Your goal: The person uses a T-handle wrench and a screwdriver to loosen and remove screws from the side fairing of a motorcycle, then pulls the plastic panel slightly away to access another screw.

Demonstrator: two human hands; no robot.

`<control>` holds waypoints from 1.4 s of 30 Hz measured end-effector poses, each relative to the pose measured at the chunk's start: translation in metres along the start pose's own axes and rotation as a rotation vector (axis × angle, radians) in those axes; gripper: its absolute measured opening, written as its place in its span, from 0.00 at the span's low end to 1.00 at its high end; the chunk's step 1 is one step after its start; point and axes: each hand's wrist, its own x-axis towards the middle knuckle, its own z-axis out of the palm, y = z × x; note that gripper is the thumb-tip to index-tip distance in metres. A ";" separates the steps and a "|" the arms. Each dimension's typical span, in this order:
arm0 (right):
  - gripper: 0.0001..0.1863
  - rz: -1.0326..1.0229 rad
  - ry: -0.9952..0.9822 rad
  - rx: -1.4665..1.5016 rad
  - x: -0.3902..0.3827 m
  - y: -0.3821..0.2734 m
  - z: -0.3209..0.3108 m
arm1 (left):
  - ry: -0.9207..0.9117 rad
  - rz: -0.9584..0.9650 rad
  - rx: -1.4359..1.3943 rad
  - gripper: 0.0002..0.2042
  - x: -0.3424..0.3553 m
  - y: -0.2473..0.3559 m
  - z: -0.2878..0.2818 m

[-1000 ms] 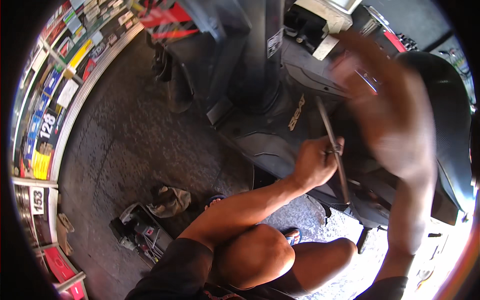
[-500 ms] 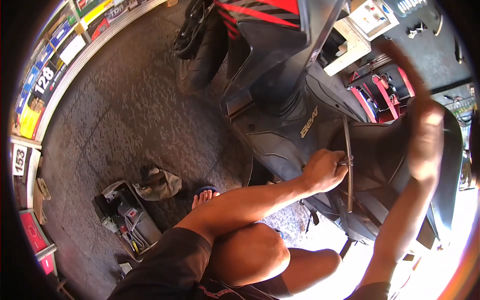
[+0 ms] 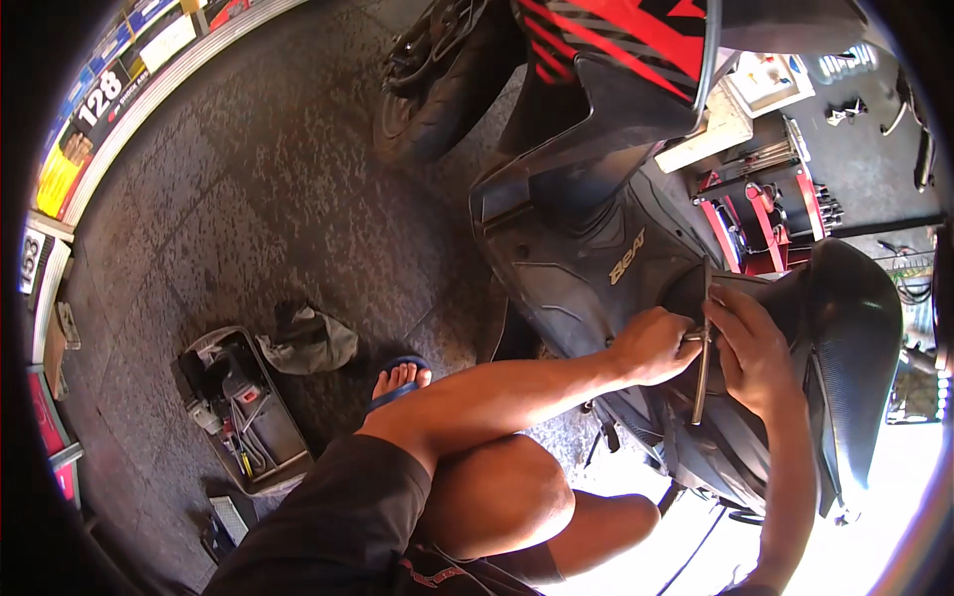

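Observation:
My left hand (image 3: pixel 651 346) is closed around the short stem of a metal T-handle wrench (image 3: pixel 699 392), beside the scooter's side. The wrench's long crossbar stands across the end of my fist. My right hand (image 3: pixel 752 348) reaches in from the right with stretched fingers, their tips against the upper part of the bar. Behind both hands is the black scooter (image 3: pixel 566 283), with a red-striped front panel (image 3: pixel 636 45) and a dark seat (image 3: pixel 857 298). Where the wrench meets the scooter is hidden by my left hand.
A tool tray (image 3: pixel 283 462) with a power tool and hand tools lies on the floor at left, beside a crumpled cloth (image 3: pixel 310 343). Shelves of boxes (image 3: pixel 104 94) line the far left. A red tool cart (image 3: pixel 760 223) stands beyond the scooter.
My right hand has come down and left from a raised, blurred position onto the wrench's bar. My left hand keeps its grip. The whole view has shifted slightly.

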 end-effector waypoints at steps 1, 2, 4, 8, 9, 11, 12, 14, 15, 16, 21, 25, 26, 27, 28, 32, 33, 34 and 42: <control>0.24 -0.060 -0.042 -0.140 0.000 -0.006 -0.004 | -0.015 0.012 0.018 0.10 -0.001 0.001 -0.001; 0.24 -0.123 -0.082 -0.277 0.000 -0.010 -0.007 | -0.013 0.007 0.028 0.10 -0.002 0.001 -0.002; 0.24 -0.194 -0.107 -0.341 0.005 -0.009 -0.013 | -0.008 -0.006 0.040 0.10 -0.002 0.000 0.002; 0.20 -0.205 -0.167 -0.360 0.011 -0.004 -0.008 | -0.005 -0.015 0.098 0.10 0.000 -0.005 0.010; 0.19 -0.165 -0.208 -0.326 0.011 -0.004 -0.005 | -0.029 -0.015 0.137 0.10 -0.002 -0.006 0.010; 0.16 -0.020 -0.245 -0.333 0.015 -0.019 -0.002 | -0.042 -0.016 0.113 0.08 -0.004 -0.003 0.011; 0.16 0.127 -0.272 -0.335 0.017 -0.025 -0.002 | -0.009 0.039 0.123 0.07 -0.003 -0.006 0.015; 0.20 0.380 -0.323 -0.065 0.018 -0.014 0.003 | 0.049 0.035 0.046 0.06 -0.002 -0.008 0.022; 0.25 0.615 -0.362 0.230 0.025 -0.007 0.009 | 0.054 0.028 0.053 0.06 -0.001 -0.008 0.016; 0.34 0.825 -0.420 0.485 0.032 -0.008 0.009 | 0.006 -0.029 0.103 0.06 0.000 -0.007 0.010; 0.28 0.995 -0.402 0.561 0.019 -0.015 0.005 | -0.091 -0.036 0.112 0.09 -0.001 -0.009 0.007; 0.18 0.141 -0.244 -0.335 0.012 -0.022 -0.021 | -0.123 -0.038 0.124 0.10 -0.002 0.000 0.004; 0.20 -0.093 -0.229 -0.370 0.020 -0.025 -0.022 | -0.123 -0.049 0.123 0.10 -0.003 -0.001 0.002; 0.21 -0.326 -0.209 -0.400 0.025 -0.025 -0.020 | -0.112 -0.050 0.108 0.10 -0.004 -0.001 -0.001; 0.21 -0.324 -0.215 -0.395 0.027 -0.024 -0.019 | -0.102 -0.046 0.090 0.10 -0.004 -0.002 0.000; 0.16 -0.233 -0.257 -0.434 0.028 -0.024 -0.015 | -0.077 -0.048 0.009 0.10 0.000 -0.005 -0.003; 0.16 -0.156 -0.317 -0.458 0.028 -0.025 -0.013 | -0.077 -0.026 0.029 0.09 -0.004 -0.006 -0.001; 0.16 -0.137 -0.295 -0.435 0.030 -0.028 -0.008 | -0.071 0.000 0.057 0.09 -0.005 -0.008 -0.001; 0.30 1.033 -0.354 0.574 0.029 -0.025 0.007 | -0.153 -0.015 0.028 0.05 -0.007 -0.008 0.000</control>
